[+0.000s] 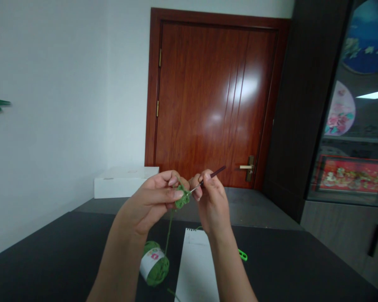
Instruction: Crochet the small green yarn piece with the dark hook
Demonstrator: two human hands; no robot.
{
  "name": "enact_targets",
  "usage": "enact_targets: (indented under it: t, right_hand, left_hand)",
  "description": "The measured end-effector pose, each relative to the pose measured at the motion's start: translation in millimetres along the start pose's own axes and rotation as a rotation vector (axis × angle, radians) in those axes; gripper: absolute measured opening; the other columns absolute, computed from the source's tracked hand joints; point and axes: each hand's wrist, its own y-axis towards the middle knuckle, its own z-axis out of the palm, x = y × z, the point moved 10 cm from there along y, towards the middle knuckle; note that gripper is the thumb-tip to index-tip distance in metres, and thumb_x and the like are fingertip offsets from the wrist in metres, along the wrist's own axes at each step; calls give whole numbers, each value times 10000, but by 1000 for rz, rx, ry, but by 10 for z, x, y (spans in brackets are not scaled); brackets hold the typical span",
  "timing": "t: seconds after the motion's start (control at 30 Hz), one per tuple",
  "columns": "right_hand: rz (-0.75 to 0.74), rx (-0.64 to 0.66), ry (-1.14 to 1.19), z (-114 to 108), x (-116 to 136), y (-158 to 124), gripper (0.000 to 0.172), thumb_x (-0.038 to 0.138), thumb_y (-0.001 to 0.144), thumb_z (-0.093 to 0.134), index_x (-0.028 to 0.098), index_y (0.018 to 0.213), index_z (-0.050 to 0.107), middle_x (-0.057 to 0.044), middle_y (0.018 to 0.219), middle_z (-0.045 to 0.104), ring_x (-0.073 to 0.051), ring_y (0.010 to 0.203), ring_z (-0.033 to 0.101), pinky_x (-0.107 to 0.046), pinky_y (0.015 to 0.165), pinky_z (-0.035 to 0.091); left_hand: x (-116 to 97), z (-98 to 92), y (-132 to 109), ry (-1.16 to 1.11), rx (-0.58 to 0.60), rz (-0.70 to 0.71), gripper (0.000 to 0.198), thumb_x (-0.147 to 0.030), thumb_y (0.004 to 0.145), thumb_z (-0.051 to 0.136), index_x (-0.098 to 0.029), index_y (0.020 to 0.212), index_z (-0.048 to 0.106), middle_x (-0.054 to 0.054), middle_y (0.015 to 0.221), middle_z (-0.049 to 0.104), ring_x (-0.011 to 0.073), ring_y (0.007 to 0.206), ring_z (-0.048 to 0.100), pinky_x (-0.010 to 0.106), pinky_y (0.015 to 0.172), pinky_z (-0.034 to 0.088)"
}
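Note:
My left hand [157,193] pinches a small green crochet piece [182,200] between thumb and fingers, raised above the table. In my right hand [212,197] is a crochet hook [217,172] with a dark handle and a thin metal shaft. The hook's tip meets the right edge of the crochet piece; whether it is through a loop I cannot tell. A strand of green yarn [169,233] hangs from my left hand down to a ball of green yarn [157,270] with a white paper band, lying on the table below.
A spiral notepad [195,268] lies on the black table [270,268] beneath my hands. Right of my right forearm is a bright green plastic item [242,255], partly hidden. A white box [113,187] sits at the back left, and a wooden door [208,100] stands behind.

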Motion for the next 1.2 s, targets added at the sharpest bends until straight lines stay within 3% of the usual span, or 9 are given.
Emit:
enact_targets:
  t: [0.23, 0.4, 0.57, 0.67, 0.73, 0.8, 0.97, 1.1, 1.2]
  right_hand:
    - [84, 0, -30, -45, -83, 11, 323, 362, 930, 623, 202, 698, 464, 60, 568, 442, -101, 566, 370, -234, 568, 308]
    - [16, 30, -64, 17, -53, 8, 304, 335, 919, 656, 219, 757, 426, 66, 626, 486, -99, 599, 424, -241, 624, 372]
    - [-519, -8, -612, 41, 413, -144, 129, 239, 913, 654, 237, 842, 545, 22, 765, 592, -143, 722, 567, -298, 679, 439]
    - [-880, -16, -1045, 204, 564, -380, 91, 170, 889, 663, 241, 854, 619, 20, 734, 617, -148, 707, 556, -341, 729, 437]
    - [-975, -9, -1011, 234, 584, -460, 90, 166, 904, 643, 249, 876, 624, 25, 732, 611, -144, 690, 553, -346, 727, 446]
    - [-906, -3, -767, 175, 576, -414, 53, 215, 932, 621, 254, 897, 611, 20, 750, 592, -149, 697, 568, -335, 691, 456]
    - [-404, -135, -209, -103, 327, -85, 180, 350, 983, 541, 248, 836, 522, 43, 641, 460, -135, 593, 448, -285, 608, 382]
    - [-102, -103, -38, -123, 119, 24, 335, 414, 926, 622, 225, 715, 441, 72, 570, 341, -111, 531, 320, -263, 560, 326]
    - [93, -66, -32, -106, -73, 32, 362, 426, 862, 710, 214, 715, 456, 65, 598, 405, -98, 550, 361, -243, 553, 335]
  left_hand:
    - [-71, -19, -29, 101, -97, 95, 397, -84, 689, 810, -188, 798, 442, 33, 882, 615, 151, 796, 585, 277, 698, 466]
    - [-143, -56, -64, 139, -202, 141, 445, -56, 657, 832, -196, 787, 430, 3, 792, 615, 152, 788, 607, 277, 707, 485]
    - [-200, -94, -96, 117, -322, 210, 438, -18, 627, 821, -192, 751, 438, -39, 705, 582, 99, 654, 553, 214, 596, 447]
    - [-46, -31, -41, 19, -242, 89, 409, -52, 611, 819, -184, 719, 447, -37, 655, 550, 84, 589, 496, 193, 528, 401]
    - [106, 24, -10, -72, -159, -43, 387, -77, 590, 827, -169, 727, 477, -27, 656, 541, 81, 583, 487, 189, 525, 395]
    - [186, 20, -3, -131, -132, -117, 388, -71, 567, 834, -156, 744, 499, -9, 691, 557, 88, 614, 515, 190, 560, 415]
    - [118, -26, -2, -106, -106, -83, 373, -70, 600, 814, -171, 751, 488, 4, 701, 565, 117, 642, 530, 214, 569, 408]
    - [22, -22, -12, 10, -109, -7, 388, -91, 616, 820, -181, 710, 454, 0, 677, 579, 115, 607, 520, 225, 541, 381]
    - [-63, -89, -38, 125, -222, 73, 408, -81, 640, 825, -186, 696, 435, -4, 697, 612, 112, 610, 546, 222, 546, 395]
